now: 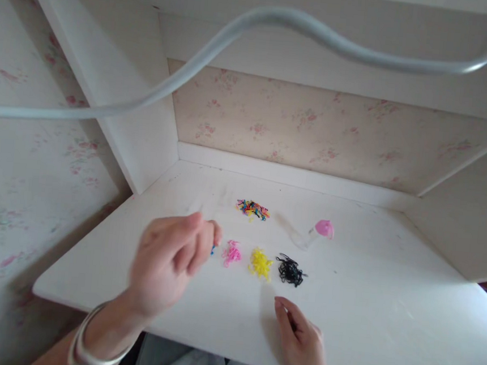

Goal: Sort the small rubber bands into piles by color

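My left hand (168,255) is raised over the left part of the white desk, its fingers curled in and slightly blurred. What it holds, if anything, is hidden. Beyond its fingertips peeks a bit of blue pieces (212,250), mostly covered by the hand. In a row to the right lie small piles of elastic bands: pink bands (232,253), yellow bands (260,264) and black bands (291,271). Just below the black pile, my right hand (300,338) has thumb and forefinger pinched together; nothing can be made out between them. Farther back lies a mixed-colour pile of bands (253,209).
A clear container with a pink lid (324,229) lies behind the black pile. The white desk (364,312) has side panels and a low back strip (295,175). A pale cable (283,17) hangs across the upper view. Floral wallpaper covers the wall.
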`<state>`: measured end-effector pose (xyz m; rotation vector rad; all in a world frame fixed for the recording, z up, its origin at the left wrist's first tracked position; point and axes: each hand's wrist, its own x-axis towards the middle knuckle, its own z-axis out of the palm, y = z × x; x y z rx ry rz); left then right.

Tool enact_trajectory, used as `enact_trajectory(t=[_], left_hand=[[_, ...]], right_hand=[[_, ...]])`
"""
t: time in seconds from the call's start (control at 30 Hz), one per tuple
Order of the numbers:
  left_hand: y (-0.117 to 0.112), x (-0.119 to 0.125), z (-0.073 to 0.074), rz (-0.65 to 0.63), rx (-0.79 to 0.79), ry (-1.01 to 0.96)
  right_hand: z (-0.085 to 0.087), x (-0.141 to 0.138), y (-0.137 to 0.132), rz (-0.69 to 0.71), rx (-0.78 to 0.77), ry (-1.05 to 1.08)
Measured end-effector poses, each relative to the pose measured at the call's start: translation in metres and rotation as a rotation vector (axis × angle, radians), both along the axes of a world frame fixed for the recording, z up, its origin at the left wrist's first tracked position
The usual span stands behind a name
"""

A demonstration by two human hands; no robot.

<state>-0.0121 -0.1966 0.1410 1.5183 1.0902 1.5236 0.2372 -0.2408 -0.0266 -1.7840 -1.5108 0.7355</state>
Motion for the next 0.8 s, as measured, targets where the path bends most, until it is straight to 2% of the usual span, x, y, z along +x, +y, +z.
enact_trajectory(t=[0.03, 0.07, 0.17, 0.27, 0.37, 0.57, 0.8], left_hand=[[0.018, 0.006, -0.006, -0.053, -0.039, 0.029], [0.037, 0.011, -0.015, -0.104, -0.131, 0.171], [0.092, 0.025, -0.049, -0.108, -0.295, 0.828], [0.128, 0.037, -0.083, -0.075, -0.314, 1.000], [0.145, 0.051, -0.104, -0.028, -0.327, 1.096], [0.161, 0.078, -0.119, 0.035, -0.316, 1.208], [0.164, 0.083, -0.120, 0.003, -0.292, 1.232]], right_hand=[[0.001, -0.001, 0.000, 0.011, 0.004, -0.001], [0.001, -0.001, 0.000, 0.023, 0.007, -0.002], [0.003, -0.003, 0.000, 0.048, 0.013, -0.010], [0.005, -0.003, 0.001, 0.052, 0.013, -0.020], [0.008, -0.004, 0.002, 0.045, 0.006, -0.039], [0.009, -0.005, 0.003, 0.038, 0.038, -0.053], [0.009, -0.007, 0.004, 0.010, 0.091, -0.048]])
